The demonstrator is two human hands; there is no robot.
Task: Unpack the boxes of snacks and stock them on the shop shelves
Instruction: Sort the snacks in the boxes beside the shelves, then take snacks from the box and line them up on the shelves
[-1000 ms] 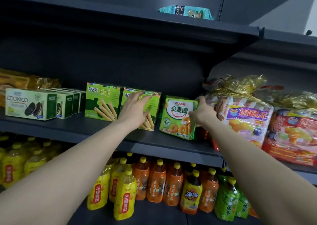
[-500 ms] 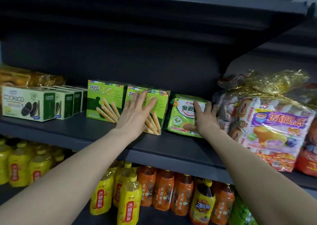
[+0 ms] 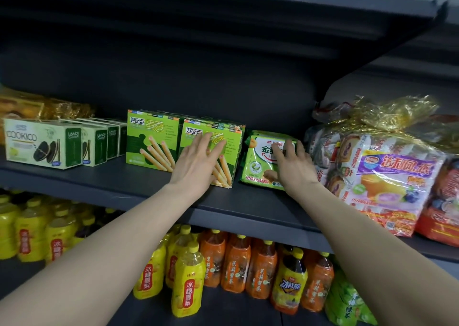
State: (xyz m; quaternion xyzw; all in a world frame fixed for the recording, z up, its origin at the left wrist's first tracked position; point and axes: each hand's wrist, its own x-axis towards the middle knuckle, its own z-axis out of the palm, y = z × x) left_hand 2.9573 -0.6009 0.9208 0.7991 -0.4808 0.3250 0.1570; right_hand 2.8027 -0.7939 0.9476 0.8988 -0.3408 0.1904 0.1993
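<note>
Pressing left hand point(image 3: 196, 161) flat, fingers straight and spread, on the front stick box point(image 3: 236, 152) near the shelf point(image 3: 124, 184) front edge, right hand point(image 3: 294, 169) laid with fingers relaxed and wide on the packet point(image 3: 260, 156) just beside.

A dark grey shop shelf point(image 3: 124, 184) carries cookie boxes point(image 3: 42, 143) at nine o'clock, green stick-biscuit boxes point(image 3: 151, 139) at centre, a green biscuit pack point(image 3: 258, 164) just beside them, and gold-tied snack bags point(image 3: 387, 171) at three o'clock. Gold-wrapped packs point(image 3: 37, 107), possibly cakes, sit behind the cookie boxes.
</note>
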